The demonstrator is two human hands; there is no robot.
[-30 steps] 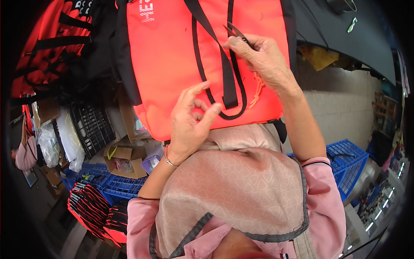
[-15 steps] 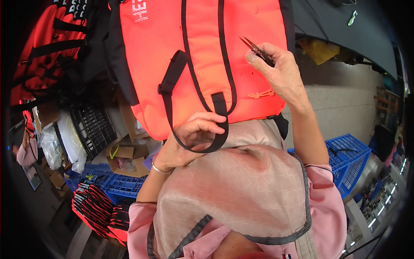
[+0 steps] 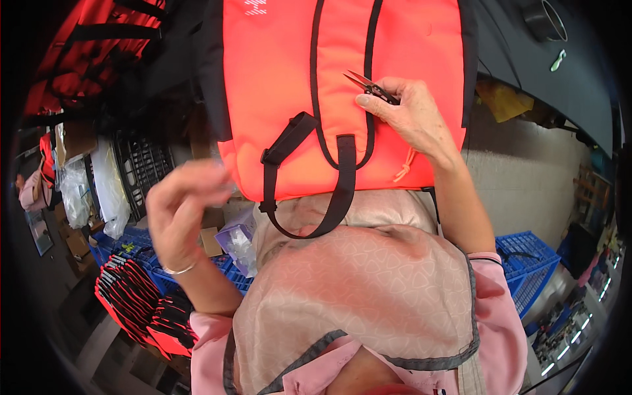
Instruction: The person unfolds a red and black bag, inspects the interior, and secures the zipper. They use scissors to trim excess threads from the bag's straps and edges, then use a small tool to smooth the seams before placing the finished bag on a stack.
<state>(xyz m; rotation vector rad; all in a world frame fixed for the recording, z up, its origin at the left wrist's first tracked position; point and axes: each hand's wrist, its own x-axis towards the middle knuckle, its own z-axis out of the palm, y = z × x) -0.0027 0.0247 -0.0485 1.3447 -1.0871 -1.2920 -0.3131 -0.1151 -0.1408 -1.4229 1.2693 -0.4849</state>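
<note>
At the lower left of the frame, a stack of black and red fabric pieces lies near the blue crates, perhaps put together so to keep the same parts in order. To its right, at the middle left, is the left hand; it is released, with the fingers loosely bent, and I see nothing in it, though it is blurred. Just beside, the orange-red backpack fills the upper centre, its back panel facing up and its bottom edge against the patterned apron, which probably gives it a support. The black webbing strap makes a loose loop over the apron, with a black plastic buckle at its left side; it hangs free, because no hand holds it. Over the padded shoulder strap, right of centre, the right hand is grasping the thread snips between thumb and fingers, the blades apart and pointing to the upper left, a grip that seems suited to squeezing them. Below this hand, an orange cord lies knotted on the panel. At the upper right, a metal cup stands on the dark table, near the edge of view. About writing: the stack has pale marks, too small to read, and the backpack bears a white striped print, cut by the top edge.
</note>
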